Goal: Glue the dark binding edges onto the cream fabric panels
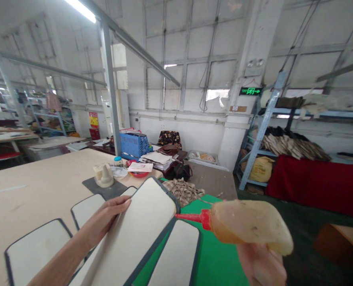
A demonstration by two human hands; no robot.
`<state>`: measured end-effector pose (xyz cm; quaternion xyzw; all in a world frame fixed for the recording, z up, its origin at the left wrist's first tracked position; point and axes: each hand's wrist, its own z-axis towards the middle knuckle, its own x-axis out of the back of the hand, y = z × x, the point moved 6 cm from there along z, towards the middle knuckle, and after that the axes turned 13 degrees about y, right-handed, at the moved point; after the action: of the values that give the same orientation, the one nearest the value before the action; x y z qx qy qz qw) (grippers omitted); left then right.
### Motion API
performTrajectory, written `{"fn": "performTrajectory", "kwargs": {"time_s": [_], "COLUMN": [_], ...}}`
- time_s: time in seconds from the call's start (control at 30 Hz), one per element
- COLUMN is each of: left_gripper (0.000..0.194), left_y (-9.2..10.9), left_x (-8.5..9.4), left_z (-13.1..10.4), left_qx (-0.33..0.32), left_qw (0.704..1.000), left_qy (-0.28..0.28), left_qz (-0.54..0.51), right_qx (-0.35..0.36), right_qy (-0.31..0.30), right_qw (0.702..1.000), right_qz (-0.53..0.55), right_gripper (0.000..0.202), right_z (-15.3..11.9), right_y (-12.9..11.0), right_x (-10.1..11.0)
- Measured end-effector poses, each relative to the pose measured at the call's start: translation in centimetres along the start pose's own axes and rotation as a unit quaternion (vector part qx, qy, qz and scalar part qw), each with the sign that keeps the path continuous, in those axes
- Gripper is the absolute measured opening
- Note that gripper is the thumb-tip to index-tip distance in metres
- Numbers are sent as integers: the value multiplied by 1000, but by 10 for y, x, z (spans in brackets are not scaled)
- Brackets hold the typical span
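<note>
My left hand [112,212] grips the edge of a long white panel [142,222] with a dark border and rounded corners, thumb on its face. The panel is held tilted above the table. My right hand [262,262] is wrapped round a glue bottle [251,222], partly full of amber liquid. The bottle lies sideways, its red nozzle [191,217] pointing left at the panel's right corner; the tip touches or nearly touches the dark edge. Similar panels lie about: one at the left [39,254], one behind my left hand [85,208], and one at the right [176,254].
A green mat [218,254] covers the table's right part. Beyond the panels are a tape dispenser [104,175] on a dark sheet, a blue basket [133,145], a red dish [139,174] and a pile of beige strips [182,191]. Metal shelving [258,139] stands at the right.
</note>
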<state>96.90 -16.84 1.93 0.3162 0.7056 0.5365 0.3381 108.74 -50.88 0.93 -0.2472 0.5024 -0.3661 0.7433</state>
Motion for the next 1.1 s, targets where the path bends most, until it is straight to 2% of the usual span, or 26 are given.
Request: {"fn": "performTrajectory", "kwargs": {"time_s": [0.1,0.27,0.5,0.6,0.83,0.97,1.1], "left_gripper": [45,37,31,25,28,27,29], "left_y": [-2,-2,-19,-26,-30,-31,-32], "left_x": [3,12,26,28,33,38,47], "left_z": [-4,-8,-3,-2,-7,-11,-15], "left_qx": [5,-9,12,13,19,12,17], "left_qw": [1000,999,998,998,996,997,995], "left_qy": [18,33,48,41,48,40,58], "left_qz": [0,-4,-36,-49,-76,-68,-78], "right_qx": [36,27,65,43,-20,-41,-39], "right_qy": [29,71,95,96,126,99,63], "right_qw": [997,993,989,990,987,990,994], "right_qz": [60,94,91,97,103,90,82], "right_gripper": [38,35,40,47,54,55,46], "right_z": [-1,1,-2,-4,-4,-6,-7], "right_y": [-5,-11,-2,6,21,29,31], "right_x": [-20,-43,-42,-44,-49,-55,-67]}}
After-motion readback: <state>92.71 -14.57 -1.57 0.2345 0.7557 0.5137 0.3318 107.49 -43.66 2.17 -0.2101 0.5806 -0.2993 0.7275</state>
